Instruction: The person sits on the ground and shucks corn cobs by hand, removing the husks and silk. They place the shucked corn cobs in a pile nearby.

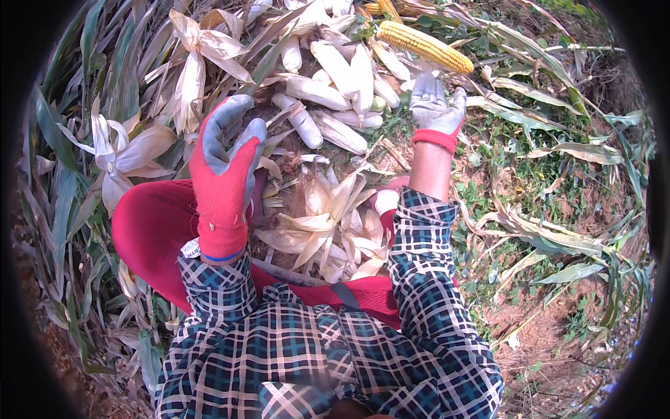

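Note:
My left hand [227, 157], in a red work glove with a grey coated palm, is raised above my bent leg. Its thumb and curled fingers are apart, with nothing between them. My right hand [437, 107], gloved in grey with a red cuff, reaches forward with the palm up and the fingers spread. Just past its fingertips is a bare yellow corn cob [425, 47], which looks clear of the hand; whether it is in the air or touching the pile cannot be told. Several corn ears in pale husks [335, 78] lie heaped between and beyond my hands.
Peeled-back empty husks [319, 225] lie between my legs, and more husks [123, 152] rest at the left. Dry corn stalks and leaves [68, 173] cover the left side. More yellow cobs [388, 9] show at the top. Weeds and reddish soil [539, 314] are on the right.

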The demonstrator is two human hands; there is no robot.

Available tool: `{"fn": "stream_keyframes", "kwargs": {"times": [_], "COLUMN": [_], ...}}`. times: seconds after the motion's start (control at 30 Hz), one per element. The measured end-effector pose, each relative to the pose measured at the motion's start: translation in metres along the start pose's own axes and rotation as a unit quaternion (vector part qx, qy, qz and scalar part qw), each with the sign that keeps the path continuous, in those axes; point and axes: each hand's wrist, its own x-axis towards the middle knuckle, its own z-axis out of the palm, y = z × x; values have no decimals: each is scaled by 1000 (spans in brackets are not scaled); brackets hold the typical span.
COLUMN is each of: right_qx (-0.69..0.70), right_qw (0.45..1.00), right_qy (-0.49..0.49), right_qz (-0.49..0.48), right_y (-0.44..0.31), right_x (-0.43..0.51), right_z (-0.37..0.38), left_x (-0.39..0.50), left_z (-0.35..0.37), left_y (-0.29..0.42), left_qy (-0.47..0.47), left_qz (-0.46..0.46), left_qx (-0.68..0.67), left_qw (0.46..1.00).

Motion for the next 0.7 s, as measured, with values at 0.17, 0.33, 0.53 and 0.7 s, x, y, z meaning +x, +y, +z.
{"fn": "stream_keyframes", "kwargs": {"times": [0.17, 0.33, 0.53, 0.7], "right_qx": [-175, -342, -763, -951], "right_qw": [981, 922, 612, 250], "right_qy": [-38, 170, -33, -159], "right_qz": [-70, 58, -205, -93], "right_y": [24, 84, 97, 107], "right_x": [-6, -32, -3, 24], "right_z": [-32, -191, -255, -244], "left_x": [-6, -9, -9, -6], "left_z": [2, 0, 6, 11], "left_y": [5, 4, 8, 9], "left_qy": [1, 9, 9, 8], "left_qz": [-19, -18, -53, -110], "left_qx": [35, 78, 120, 103], "left_qw": [999, 997, 991, 989]}}
